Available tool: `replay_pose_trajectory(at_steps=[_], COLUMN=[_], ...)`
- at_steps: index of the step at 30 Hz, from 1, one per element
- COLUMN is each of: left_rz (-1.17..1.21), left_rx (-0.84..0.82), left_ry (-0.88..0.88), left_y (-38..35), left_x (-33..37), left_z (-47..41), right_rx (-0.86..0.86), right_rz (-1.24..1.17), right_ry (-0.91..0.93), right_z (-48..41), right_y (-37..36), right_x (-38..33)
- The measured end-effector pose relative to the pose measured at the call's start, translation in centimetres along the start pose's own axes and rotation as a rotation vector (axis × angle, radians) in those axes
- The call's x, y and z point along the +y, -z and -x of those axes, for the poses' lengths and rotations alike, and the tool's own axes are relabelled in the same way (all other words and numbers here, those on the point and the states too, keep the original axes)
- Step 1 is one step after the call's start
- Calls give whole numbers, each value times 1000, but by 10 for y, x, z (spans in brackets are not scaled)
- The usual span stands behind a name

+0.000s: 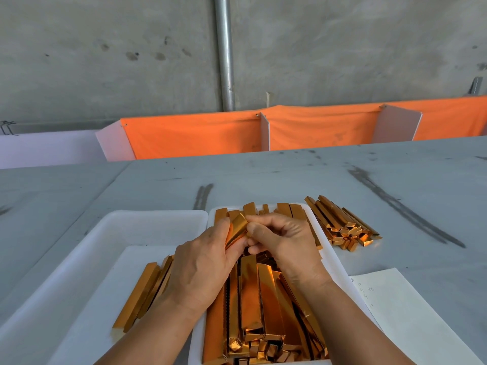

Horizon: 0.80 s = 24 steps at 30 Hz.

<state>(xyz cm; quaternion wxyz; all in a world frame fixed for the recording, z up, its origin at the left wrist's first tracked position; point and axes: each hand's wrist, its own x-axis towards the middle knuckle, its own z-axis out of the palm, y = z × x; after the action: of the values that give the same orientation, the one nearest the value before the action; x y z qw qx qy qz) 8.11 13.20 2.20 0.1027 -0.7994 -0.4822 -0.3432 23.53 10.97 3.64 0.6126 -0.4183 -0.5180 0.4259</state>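
Two trays sit side by side on the table [263, 175]: the left tray [147, 214] holds a few folded strips [142, 293], and the right tray [334, 262] is heaped with a stack of strips [253, 299]. Above its far end the left hand [203, 264] and right hand [284, 241] pinch a single strip [237, 230] between them. Right of that tray lie a loose pile [342, 225] (farther back) and a paper sheet [411, 320], nearer.

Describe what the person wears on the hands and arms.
Nothing shows. The left hand and right hand are bare: no gloves, rings, watch or bracelet. The left forearm and right forearm are bare too, with no sleeve in view.
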Motion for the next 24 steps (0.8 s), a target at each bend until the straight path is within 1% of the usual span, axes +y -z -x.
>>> replay_pose_trajectory(at_steps=[3, 8, 10, 12, 13, 15, 18, 20, 22, 24], left_rz=[-14, -20, 2, 80, 171, 454, 852, 1103, 1248, 1321], left_rx=[-16, -21, -54, -74, -73, -46, -6, -26, -88, -155], left_ry=[-47, -64, -20, 72, 132, 245, 360, 438, 472, 441], left_y=[-1, 0, 3, 5, 6, 6, 7, 9, 11, 12], left_x=[1, -4, -5, -7, -8, -12, -15, -16, -18, -18], left_z=[0, -2, -4, -6, -6, -7, -10, -12, -13, -13], right_rx=[43, 78, 122, 186, 219, 261, 284, 288, 278, 253], right_rz=[-10, 119, 157, 165, 149, 104, 79, 85, 98, 130], right_ry=[-38, -91, -104, -118, -127, -150, -191, -207, -216, -223], right_z=[-4, -7, -8, -10, -11, -13, -14, -14, -15, -15], right_y=[2, 4, 6, 10, 12, 16, 17, 16, 15, 14], right_x=[2, 6, 7, 7, 8, 9, 11, 12, 12, 12])
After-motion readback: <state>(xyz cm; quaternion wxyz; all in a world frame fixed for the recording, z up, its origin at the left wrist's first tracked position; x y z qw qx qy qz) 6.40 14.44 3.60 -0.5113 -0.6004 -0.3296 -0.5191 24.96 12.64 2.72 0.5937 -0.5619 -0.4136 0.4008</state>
